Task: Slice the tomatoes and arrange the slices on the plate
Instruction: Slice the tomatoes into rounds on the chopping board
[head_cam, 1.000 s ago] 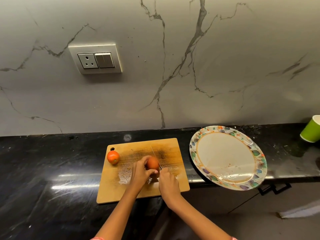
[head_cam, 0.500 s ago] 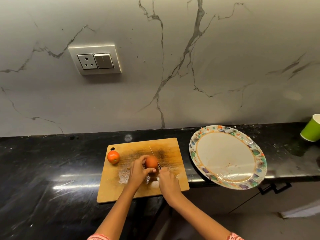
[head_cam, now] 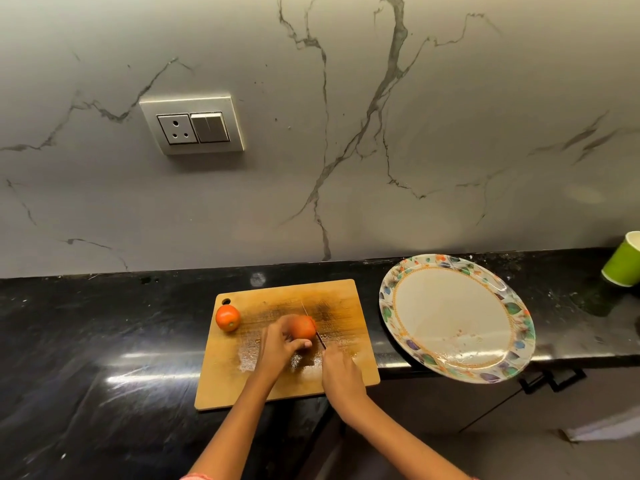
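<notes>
Fingers (head_cam: 289,337) of the left hand (head_cam: 277,348) cup the tomato's (head_cam: 303,326) left side.

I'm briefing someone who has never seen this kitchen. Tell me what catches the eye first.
The two hands meet mid-board: the left hand steadies a tomato while the right hand holds a knife against its right side. A second tomato sits whole at the board's far-left corner. To the right, a large floral-rimmed plate holds no slices and overhangs the black counter's front edge.
</notes>
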Tool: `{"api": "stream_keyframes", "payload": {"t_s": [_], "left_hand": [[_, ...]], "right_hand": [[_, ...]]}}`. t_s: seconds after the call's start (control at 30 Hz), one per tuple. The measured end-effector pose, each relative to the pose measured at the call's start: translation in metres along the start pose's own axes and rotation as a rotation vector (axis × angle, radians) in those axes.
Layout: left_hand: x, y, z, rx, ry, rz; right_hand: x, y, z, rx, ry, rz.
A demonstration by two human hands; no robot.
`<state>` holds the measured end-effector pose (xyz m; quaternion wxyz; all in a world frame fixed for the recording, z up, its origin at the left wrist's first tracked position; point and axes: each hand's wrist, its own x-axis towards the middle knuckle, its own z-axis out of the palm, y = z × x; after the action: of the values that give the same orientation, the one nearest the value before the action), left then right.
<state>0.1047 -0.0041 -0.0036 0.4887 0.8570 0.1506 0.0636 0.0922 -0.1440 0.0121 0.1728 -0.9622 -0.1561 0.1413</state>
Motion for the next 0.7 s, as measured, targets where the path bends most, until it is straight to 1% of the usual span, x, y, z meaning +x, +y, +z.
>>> {"api": "stream_keyframes", "payload": {"t_s": [0.1, 0.23, 0.3, 0.37, 0.5, 0.7], "left_hand": [[0.003, 0.001, 0.0, 0.023, -0.012, 0.011], [0.008, 0.0, -0.005, 0.024, -0.053, 0.005], [0.006, -0.001, -0.004, 0.009, -0.035, -0.007], [0.004, 0.0, -0.003, -0.007, -0.019, -0.014], [0.005, -0.002, -0.005, -0.052, -0.031, -0.039], [0.004, -0.001, -0.001, -0.054, -0.075, -0.02]], "right_hand": [[0.011, -0.005, -0.006, 0.024, 0.009, -0.002], [0.003, 0.0, -0.003, -0.002, -0.006, -0.025], [0.001, 0.002, -0.002, -0.011, -0.022, -0.017], [0.009, 0.0, -0.004, 0.011, 0.0, -0.008], [0.006, -0.001, -0.001, 0.015, -0.009, -0.022], [0.01, 0.001, 0.002, 0.043, -0.042, 0.026]]}}
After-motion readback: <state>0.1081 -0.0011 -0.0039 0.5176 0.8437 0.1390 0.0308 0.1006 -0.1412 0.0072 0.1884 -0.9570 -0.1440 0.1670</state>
